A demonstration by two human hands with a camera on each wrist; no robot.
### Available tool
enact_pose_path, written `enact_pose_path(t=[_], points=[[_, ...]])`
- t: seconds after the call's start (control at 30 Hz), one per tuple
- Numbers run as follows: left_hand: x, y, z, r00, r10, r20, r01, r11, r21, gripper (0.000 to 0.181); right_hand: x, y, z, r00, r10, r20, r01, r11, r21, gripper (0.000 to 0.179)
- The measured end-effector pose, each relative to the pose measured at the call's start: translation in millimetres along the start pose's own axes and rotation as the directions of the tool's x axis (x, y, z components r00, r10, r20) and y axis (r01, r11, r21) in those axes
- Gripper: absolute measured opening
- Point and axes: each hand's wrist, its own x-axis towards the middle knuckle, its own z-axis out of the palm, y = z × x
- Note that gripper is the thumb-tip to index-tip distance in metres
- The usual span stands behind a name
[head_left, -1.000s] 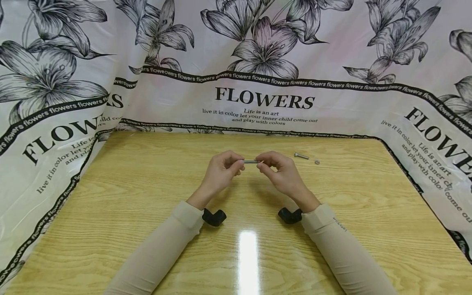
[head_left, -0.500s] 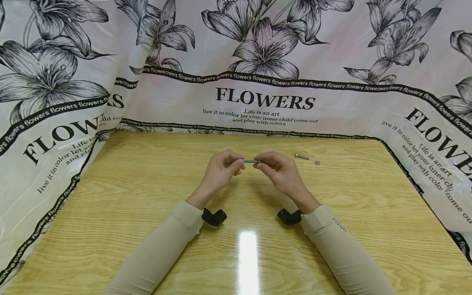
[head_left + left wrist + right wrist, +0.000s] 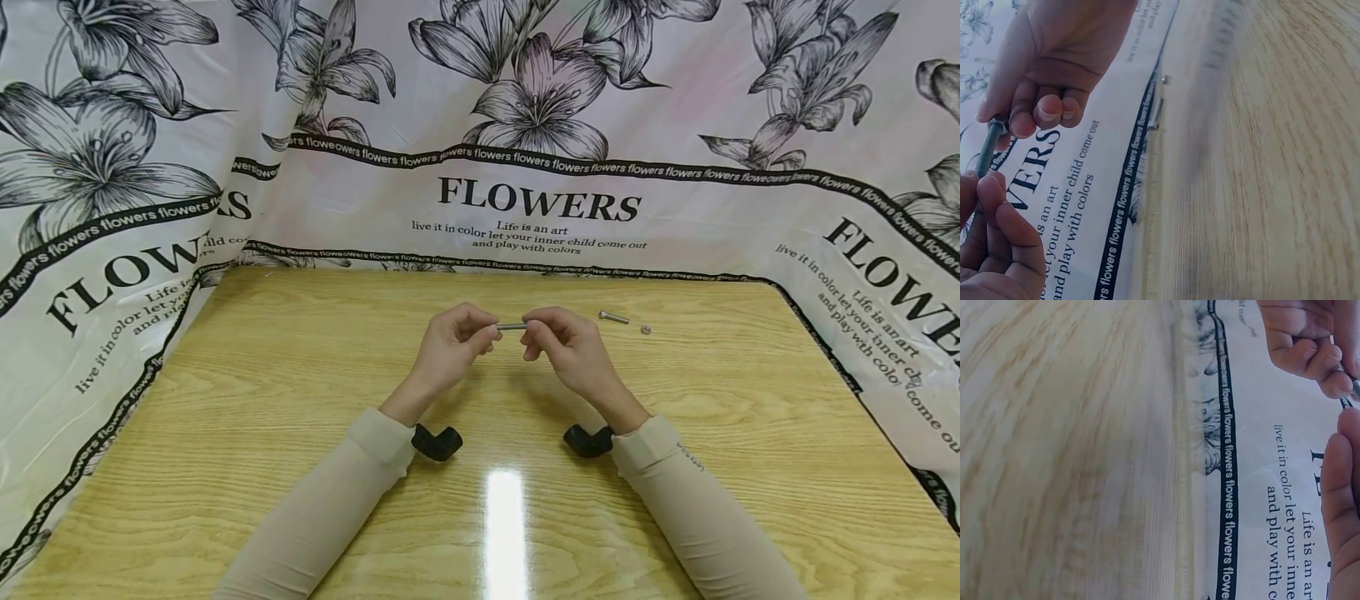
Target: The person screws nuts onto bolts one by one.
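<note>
The left hand (image 3: 453,343) and right hand (image 3: 567,346) pinch opposite ends of the bolt (image 3: 512,327), likely twisting its nut (image 3: 1000,124); next probably needs steady turning.

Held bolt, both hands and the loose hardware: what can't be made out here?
Head view: both ends of the held bolt, covered by the left hand and right hand.
Left wrist view: whether the end piece is nut or bolt head, partly covered by the right hand.
Right wrist view: the held bolt's full length, cut off by the right edge.
Head view: thread detail on the loose bolt and small metal piece, too small.
</note>
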Motion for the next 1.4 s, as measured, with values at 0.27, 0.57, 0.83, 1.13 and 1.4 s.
enact_pose_path(t=[0.27, 0.57, 0.83, 1.13, 1.4], points=[[0.6, -5.0, 0.5, 1.0, 0.021, -0.006, -0.021, 1.0, -0.005, 0.016, 0.0, -2.8, -0.1, 1.0, 0.029, -0.009, -0.028, 0.998, 0.063, 0.02], [-2.2, 0.7, 3.1, 0.996, 0.091, -0.018, -0.09, 0.995, 0.053, 0.014, 1.1, -2.7, 0.9, 0.996, 0.089, 0.003, -0.089, 0.994, 0.07, 0.017], [-3.2, 1.0, 3.2, 0.996, 0.092, -0.014, -0.091, 0.994, 0.068, 0.015, 1.7, -1.8, 0.9, 0.986, 0.165, 0.029, -0.167, 0.984, 0.067, 0.025], [-2.0, -0.2, 2.4, 0.995, 0.099, -0.034, -0.096, 0.993, 0.068, 0.013, -0.2, -1.6, -1.6, 0.992, 0.113, 0.054, -0.116, 0.992, 0.043, 0.032], [-1.6, -1.2, 2.4, 0.995, 0.095, -0.041, -0.093, 0.993, 0.068, 0.012, 0.7, 17.3, 0.9, 0.998, 0.04, 0.041, -0.04, 0.999, -0.004, 0.022]])
